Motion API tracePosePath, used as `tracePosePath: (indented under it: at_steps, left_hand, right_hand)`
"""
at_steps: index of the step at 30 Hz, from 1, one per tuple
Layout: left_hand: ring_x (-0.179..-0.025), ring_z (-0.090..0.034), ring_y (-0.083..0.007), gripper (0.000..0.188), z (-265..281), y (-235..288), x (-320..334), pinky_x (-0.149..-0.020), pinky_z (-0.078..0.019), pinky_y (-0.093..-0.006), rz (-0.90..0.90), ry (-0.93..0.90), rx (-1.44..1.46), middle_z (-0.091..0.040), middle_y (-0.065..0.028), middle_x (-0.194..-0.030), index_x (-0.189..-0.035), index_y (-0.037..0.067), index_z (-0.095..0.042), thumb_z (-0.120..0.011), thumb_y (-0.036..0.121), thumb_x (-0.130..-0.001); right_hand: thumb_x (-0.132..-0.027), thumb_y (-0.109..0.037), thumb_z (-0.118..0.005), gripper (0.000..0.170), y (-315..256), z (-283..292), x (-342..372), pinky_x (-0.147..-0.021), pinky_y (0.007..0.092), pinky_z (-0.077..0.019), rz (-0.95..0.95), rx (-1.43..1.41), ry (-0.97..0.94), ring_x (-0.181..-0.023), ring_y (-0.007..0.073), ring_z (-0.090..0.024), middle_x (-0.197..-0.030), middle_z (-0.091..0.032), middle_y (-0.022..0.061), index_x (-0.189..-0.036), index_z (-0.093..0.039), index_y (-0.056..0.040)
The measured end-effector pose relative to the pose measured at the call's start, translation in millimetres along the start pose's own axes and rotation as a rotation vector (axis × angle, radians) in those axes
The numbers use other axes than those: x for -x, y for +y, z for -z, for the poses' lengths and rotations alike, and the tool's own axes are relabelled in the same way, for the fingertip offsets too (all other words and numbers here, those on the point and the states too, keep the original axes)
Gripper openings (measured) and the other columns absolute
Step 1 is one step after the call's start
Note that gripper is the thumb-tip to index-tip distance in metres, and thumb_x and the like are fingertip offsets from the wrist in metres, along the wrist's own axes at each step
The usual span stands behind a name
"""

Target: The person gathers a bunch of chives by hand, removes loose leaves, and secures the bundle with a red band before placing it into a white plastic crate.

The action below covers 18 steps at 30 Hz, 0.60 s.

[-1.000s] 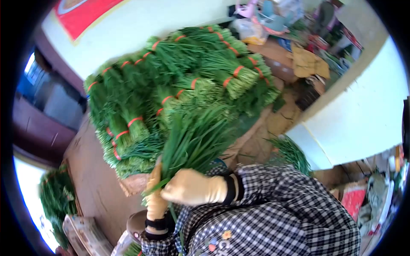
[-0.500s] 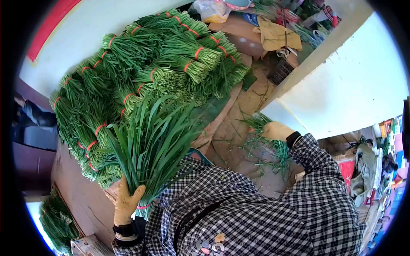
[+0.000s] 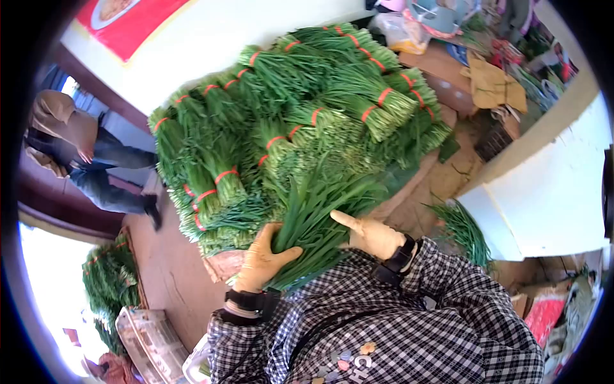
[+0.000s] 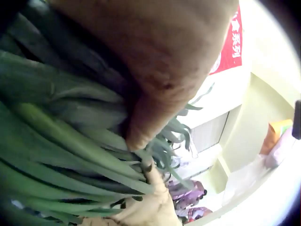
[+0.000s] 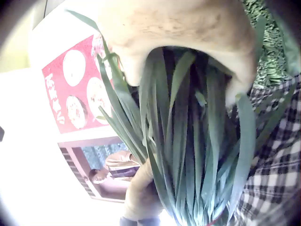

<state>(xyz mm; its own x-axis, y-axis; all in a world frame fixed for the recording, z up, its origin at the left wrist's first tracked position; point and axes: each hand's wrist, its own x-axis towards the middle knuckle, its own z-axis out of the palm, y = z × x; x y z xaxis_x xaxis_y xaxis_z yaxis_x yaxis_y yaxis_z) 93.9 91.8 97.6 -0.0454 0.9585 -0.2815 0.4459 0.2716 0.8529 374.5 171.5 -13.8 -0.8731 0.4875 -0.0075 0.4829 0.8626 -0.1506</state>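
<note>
A loose-leaved bunch of garlic chives (image 3: pixel 310 217) lies against the front of the checked shirt. My gloved left hand (image 3: pixel 262 261) grips it low from the left, thumb lying across the leaves. Higher up, the gloved right hand (image 3: pixel 376 239) holds the leaves from the other side, its index finger stretched out over them. Thumb and fingers arch round the leaves (image 5: pixel 188 132) in the right wrist view. A bit of red band (image 5: pixel 215 221) shows near the lower end. The left thumb (image 4: pixel 150 120) presses on the leaves in the left wrist view.
A big pile of red-banded chive bunches (image 3: pixel 320 83) stands just ahead. Loose chives (image 3: pixel 465 232) lie on the floor by a white panel (image 3: pixel 537 185) at right. At left are another green stack (image 3: pixel 110 288), a pale crate (image 3: pixel 152 342) and a standing person (image 3: pixel 96 150).
The right hand has come back from the loose chives on the floor at right to the held bunch. The left hand still holds the bunch. A person now stands at the left doorway.
</note>
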Motion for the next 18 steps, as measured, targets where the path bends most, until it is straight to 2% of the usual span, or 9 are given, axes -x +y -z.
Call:
tracePosePath:
  at_steps: [2,3,4,6,8,10,14,16,18]
  left_hand:
    - [-0.111,-0.064,-0.0184,0.052,2.6,-8.9,8.5,-0.1,-0.0505,-0.0342,0.001,0.076,0.272,-0.069,-0.0091,-0.121,-0.137,0.001,-0.057,-0.08,0.012,-0.092]
    - [-0.11,-0.064,-0.0179,0.048,4.7,-13.3,13.4,-0.099,-0.0511,-0.0338,0.008,0.129,0.393,-0.069,-0.0083,-0.122,-0.136,0.002,-0.058,-0.077,0.01,-0.093]
    - [-0.109,-0.065,-0.0175,0.044,6.4,-17.8,17.7,-0.099,-0.0517,-0.0333,0.013,0.184,0.518,-0.069,-0.0075,-0.122,-0.135,0.002,-0.059,-0.075,0.007,-0.095]
    - [-0.11,-0.066,-0.0182,0.042,8.1,-24.0,24.1,-0.099,-0.0527,-0.0344,0.022,0.244,0.62,-0.069,-0.007,-0.124,-0.136,0.003,-0.059,-0.072,0.007,-0.096]
    - [-0.111,-0.066,-0.019,0.041,12.1,-28.3,24.7,-0.099,-0.0538,-0.0354,0.024,0.293,0.719,-0.069,-0.0064,-0.125,-0.137,0.004,-0.059,-0.069,0.007,-0.098]
    - [-0.11,-0.066,-0.0177,0.034,14.1,-35.1,24.1,-0.097,-0.0548,-0.0343,0.065,0.298,0.94,-0.07,-0.0063,-0.122,-0.133,0.006,-0.062,-0.068,0.005,-0.099]
    - [-0.107,-0.067,-0.0172,0.031,15.1,-37.8,22.0,-0.096,-0.0551,-0.0343,0.106,0.312,0.914,-0.07,-0.0051,-0.121,-0.13,0.006,-0.063,-0.07,0.008,-0.099]
    - [-0.108,-0.067,-0.0179,0.031,13.2,-36.4,22.6,-0.096,-0.0557,-0.0347,0.092,0.323,0.899,-0.07,-0.0055,-0.122,-0.131,0.006,-0.063,-0.068,0.008,-0.1]
    - [-0.109,-0.068,-0.0192,0.031,11.3,-34.8,23.5,-0.096,-0.0569,-0.0354,0.064,0.336,0.863,-0.07,-0.0063,-0.124,-0.133,0.006,-0.063,-0.065,0.008,-0.101]
  right_hand:
    - [-0.097,0.012,-0.05,0.06,-8.8,37.5,-10.2,-0.09,0.0312,-0.0565,-0.072,-0.854,0.434,-0.089,0.017,-0.071,-0.104,-0.077,0.0083,-0.145,-0.064,-0.0194]
    - [-0.096,0.014,-0.047,0.051,-13.4,44.8,-8.8,-0.085,0.0308,-0.0576,-0.285,-1.107,0.271,-0.093,0.0185,-0.075,-0.121,-0.077,0.013,-0.127,-0.076,-0.014]
    - [-0.09,0.016,-0.049,0.05,-8.9,22.4,-6.6,-0.083,0.032,-0.0598,-0.204,-1.193,0.437,-0.09,0.0259,-0.077,-0.112,-0.079,0.0152,-0.121,-0.077,-0.011]
    - [-0.085,0.016,-0.051,0.05,-4.9,9.0,0.3,-0.083,0.0328,-0.0608,-0.13,-0.853,0.579,-0.093,0.0298,-0.077,-0.113,-0.078,0.0171,-0.12,-0.077,-0.0093]
    - [-0.084,0.013,-0.053,0.05,-8.2,-12.5,4.6,-0.094,0.0366,-0.058,-0.301,-1.337,0.566,-0.106,0.0332,-0.074,-0.12,-0.075,0.0218,-0.124,-0.075,-0.0069]
    - [-0.09,0.007,-0.056,0.038,-17.9,25.5,16.2,-0.095,0.0374,-0.0567,-0.238,-1.292,0.589,-0.107,0.0323,-0.073,-0.12,-0.076,0.0194,-0.122,-0.074,-0.0025]
    - [-0.097,-0.004,-0.063,0.025,-5.6,6.2,30.7,-0.091,0.0358,-0.0566,-0.169,-1.069,0.467,-0.105,0.0284,-0.073,-0.118,-0.076,0.0153,-0.118,-0.074,0.001]
    - [-0.101,-0.013,-0.065,0.023,-10.3,20.2,28.1,-0.092,0.036,-0.0563,-0.465,-1.519,0.366,-0.105,0.0252,-0.071,-0.115,-0.076,0.013,-0.116,-0.075,0.002]
    - [-0.101,-0.015,-0.066,0.027,-2.5,25.2,30.5,-0.094,0.0362,-0.0551,-0.436,-1.409,0.297,-0.108,0.0235,-0.069,-0.12,-0.074,0.0131,-0.121,-0.073,0.0007]
